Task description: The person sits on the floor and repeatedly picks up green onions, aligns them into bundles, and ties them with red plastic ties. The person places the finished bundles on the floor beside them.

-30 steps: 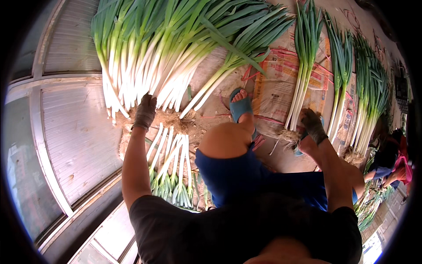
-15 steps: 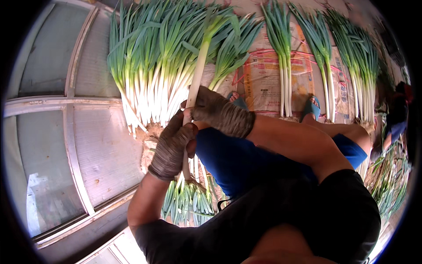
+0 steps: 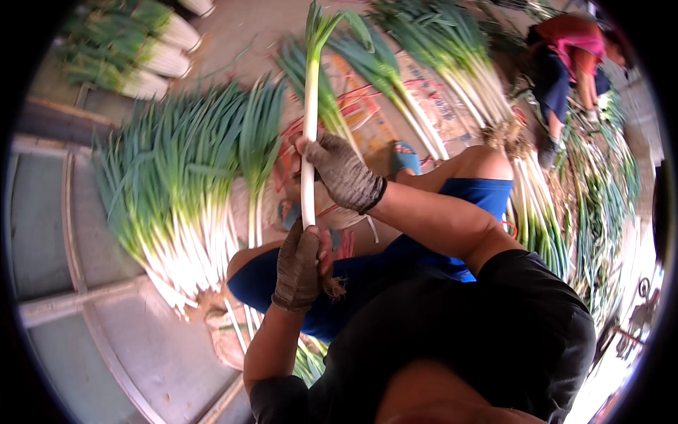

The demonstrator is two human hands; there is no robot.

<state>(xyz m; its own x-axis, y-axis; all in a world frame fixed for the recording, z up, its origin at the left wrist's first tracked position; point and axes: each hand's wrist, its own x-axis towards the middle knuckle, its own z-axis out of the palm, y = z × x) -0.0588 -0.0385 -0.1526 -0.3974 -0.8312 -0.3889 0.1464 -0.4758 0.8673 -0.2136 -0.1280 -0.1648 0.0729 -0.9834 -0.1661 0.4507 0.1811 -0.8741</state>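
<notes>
A single long green onion [image 3: 309, 116] stands nearly upright before me, its green leaves at the top and its white stalk below. My left hand [image 3: 297, 270], in a worn knit glove, is closed round the lower end of the stalk. Tangled roots [image 3: 334, 286] show beside that hand's fingers. Higher up, my right hand [image 3: 345, 172], gloved too, is closed on the white part, its fingertips partly hidden behind the stalk. To the left lies a broad row of green onions [image 3: 176, 205], white ends toward me.
Small groups of green onions [image 3: 402, 95] lie on flattened printed sacks [image 3: 452, 116] with pink string. Thick bundles [image 3: 152, 46] are at the far left, beside a framed glass panel [image 3: 42, 219]. At the right, another person [image 3: 572, 56] bends over loose onions [image 3: 600, 205].
My view has swung, so the onion row sits further left and the bent person shows more fully. My right hand has moved up, apart from my left, along the stalk.
</notes>
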